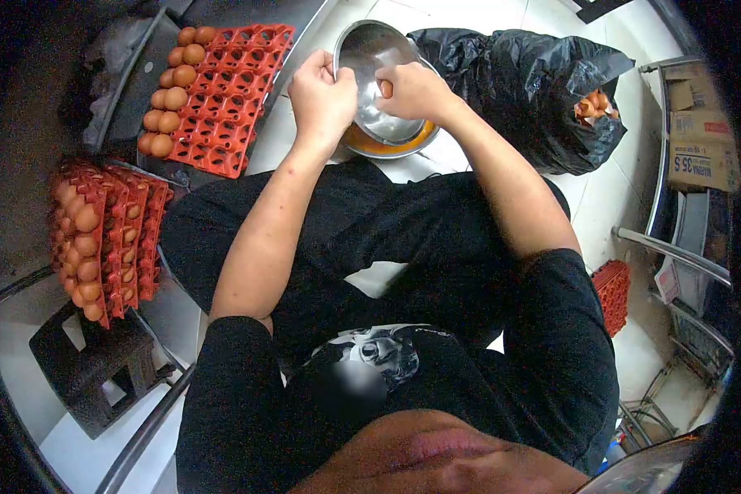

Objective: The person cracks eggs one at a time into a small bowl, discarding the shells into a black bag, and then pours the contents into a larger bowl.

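Note:
My left hand (321, 95) is closed at the left rim of a shiny metal bowl (370, 53). Inside that bowl's outline, my right hand (417, 92) grips a brown egg (385, 88), its fingers curled round the shell. Below the shiny bowl sits a second metal bowl (383, 153), with orange-yellow liquid egg showing along its lower edge. To the left lies a red egg tray (226, 99), where brown eggs (168, 99) fill the left-hand columns and the other cups are bare.
Several stacked red trays full of eggs (86, 239) stand at the left, above a black stool (99, 370). A black plastic bag (510, 90) with eggshells (596, 107) at its mouth lies right of the bowls. Cardboard boxes (704, 136) and another red tray (611, 296) are farther right.

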{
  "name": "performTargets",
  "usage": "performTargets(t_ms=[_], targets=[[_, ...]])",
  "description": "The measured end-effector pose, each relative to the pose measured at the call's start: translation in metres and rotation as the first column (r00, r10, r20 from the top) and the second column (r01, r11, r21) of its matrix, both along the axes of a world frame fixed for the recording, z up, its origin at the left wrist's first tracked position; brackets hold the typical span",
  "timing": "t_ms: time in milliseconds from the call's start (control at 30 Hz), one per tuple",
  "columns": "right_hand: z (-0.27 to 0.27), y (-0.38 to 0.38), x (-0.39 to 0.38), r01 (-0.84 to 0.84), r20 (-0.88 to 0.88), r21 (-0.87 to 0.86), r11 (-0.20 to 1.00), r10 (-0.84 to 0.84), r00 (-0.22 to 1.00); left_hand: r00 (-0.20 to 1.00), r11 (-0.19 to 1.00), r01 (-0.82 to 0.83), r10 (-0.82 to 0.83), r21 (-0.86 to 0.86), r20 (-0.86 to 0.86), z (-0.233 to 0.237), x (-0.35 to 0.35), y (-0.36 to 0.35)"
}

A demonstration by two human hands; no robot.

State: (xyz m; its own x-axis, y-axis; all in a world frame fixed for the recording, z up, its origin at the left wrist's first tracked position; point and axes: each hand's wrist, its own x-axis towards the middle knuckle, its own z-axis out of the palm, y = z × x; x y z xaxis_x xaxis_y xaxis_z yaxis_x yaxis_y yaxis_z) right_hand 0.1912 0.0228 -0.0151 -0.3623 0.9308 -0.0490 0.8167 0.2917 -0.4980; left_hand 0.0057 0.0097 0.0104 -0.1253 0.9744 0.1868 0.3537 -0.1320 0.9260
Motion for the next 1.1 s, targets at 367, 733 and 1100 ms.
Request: performTargets(t_ms=[367,733,1100], targets=[[-0.014,0.002,0.003,-0.037,-0.043,-0.052,0.998,0.035,0.998,1.0,1.0,0.003,-0.003,-0.001,-0.021,0.01,0.004,-0.011],[0.026,0.005,0.018,-0.081,-0.371,-0.783,0.617,-0.359,0.856,0.997,1.0,-0.009,0.009,-0.006,-0.074,0.0,0.003,-0.007],[0.043,-0.004,0.021,0.008,-0.457,-0.66,0.751,-0.41,0.789,0.997,0.991,0.009,0.0,0.134,-0.071,0.002,0.004,-0.013]])
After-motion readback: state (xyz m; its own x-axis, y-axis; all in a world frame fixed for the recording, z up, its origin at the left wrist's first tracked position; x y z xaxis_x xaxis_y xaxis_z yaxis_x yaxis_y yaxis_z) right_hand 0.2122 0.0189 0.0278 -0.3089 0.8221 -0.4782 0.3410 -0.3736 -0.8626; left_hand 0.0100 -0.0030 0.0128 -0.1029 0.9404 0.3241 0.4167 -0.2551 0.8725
